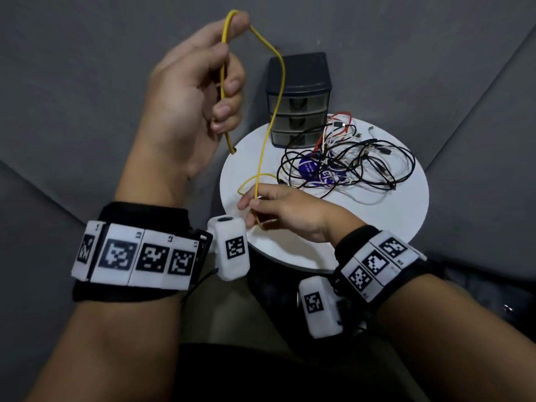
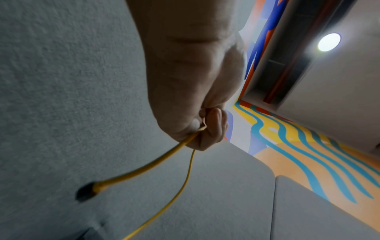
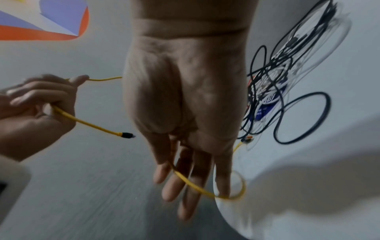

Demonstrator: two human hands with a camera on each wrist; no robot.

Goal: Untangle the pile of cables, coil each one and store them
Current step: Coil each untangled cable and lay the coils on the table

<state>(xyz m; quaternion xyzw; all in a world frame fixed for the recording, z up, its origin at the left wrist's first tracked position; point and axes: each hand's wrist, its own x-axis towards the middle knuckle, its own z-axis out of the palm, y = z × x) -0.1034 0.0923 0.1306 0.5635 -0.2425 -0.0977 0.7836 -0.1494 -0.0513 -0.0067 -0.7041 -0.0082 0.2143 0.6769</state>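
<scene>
The left hand (image 1: 200,82) is raised high above the near left edge of the surface (image 1: 385,227), palm turned toward the camera, its fingers curled round the yellow cable (image 1: 274,111), which loops over the top of the thumb and index finger; the short end with its black plug (image 1: 233,150) hangs out below the little finger. From there the cable drops in a long slack run to the right hand (image 1: 285,214), held low over the near left edge of the round white surface, where thumb and fingertips pinch it (the other fingers lie nearly straight in the wrist view). The pile of cables (image 1: 348,161), black, white and red, lies at the far right of the surface, beside a dark drawer unit (image 1: 298,97) at the far edge.
</scene>
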